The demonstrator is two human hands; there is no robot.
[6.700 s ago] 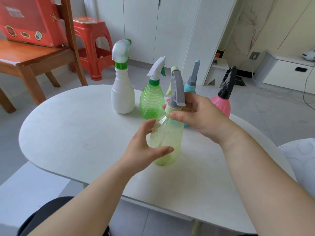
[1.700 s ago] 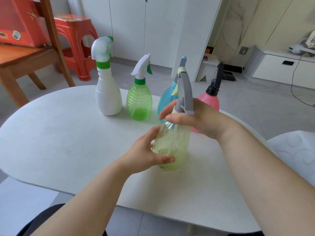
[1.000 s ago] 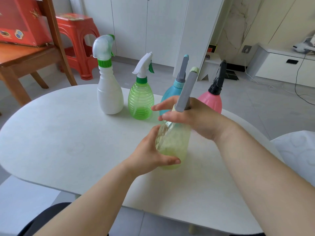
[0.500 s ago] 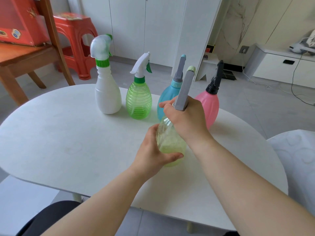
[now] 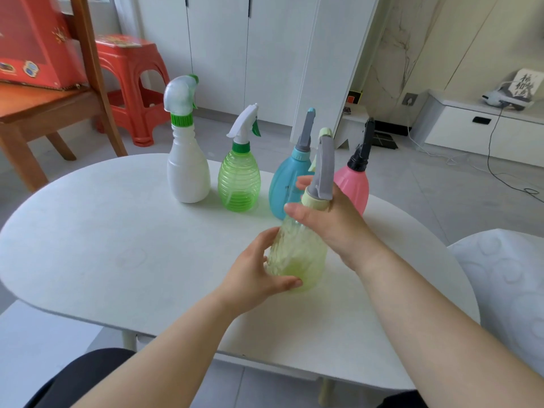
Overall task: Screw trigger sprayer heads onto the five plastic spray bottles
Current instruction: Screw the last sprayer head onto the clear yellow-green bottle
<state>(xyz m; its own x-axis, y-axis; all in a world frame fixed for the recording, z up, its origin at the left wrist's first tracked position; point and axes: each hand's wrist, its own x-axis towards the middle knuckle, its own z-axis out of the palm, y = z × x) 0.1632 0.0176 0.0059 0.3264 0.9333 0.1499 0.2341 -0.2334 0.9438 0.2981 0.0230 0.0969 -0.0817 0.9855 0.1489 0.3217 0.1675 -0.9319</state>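
Observation:
A pale yellow-green clear bottle (image 5: 297, 254) stands on the white table (image 5: 117, 231) near its middle. My left hand (image 5: 253, 272) wraps its lower body. My right hand (image 5: 329, 222) curls around the bottle's neck, just below the cream collar of its grey trigger sprayer head (image 5: 322, 169). Behind it, in a row, stand a white bottle (image 5: 187, 172), a green ribbed bottle (image 5: 239, 184), a blue bottle (image 5: 284, 184) and a pink bottle (image 5: 354, 184), each with a sprayer head on top.
A wooden chair (image 5: 44, 107) with a red box (image 5: 32, 45) on it and a red plastic stool (image 5: 132, 83) stand beyond the table's far left. White cabinets line the back wall. A white cushioned seat (image 5: 506, 290) sits at the right.
My right hand has loosened and shifted lower around the neck, so the cream collar now shows. The sprayer head has turned a little. My left hand keeps its hold on the bottle.

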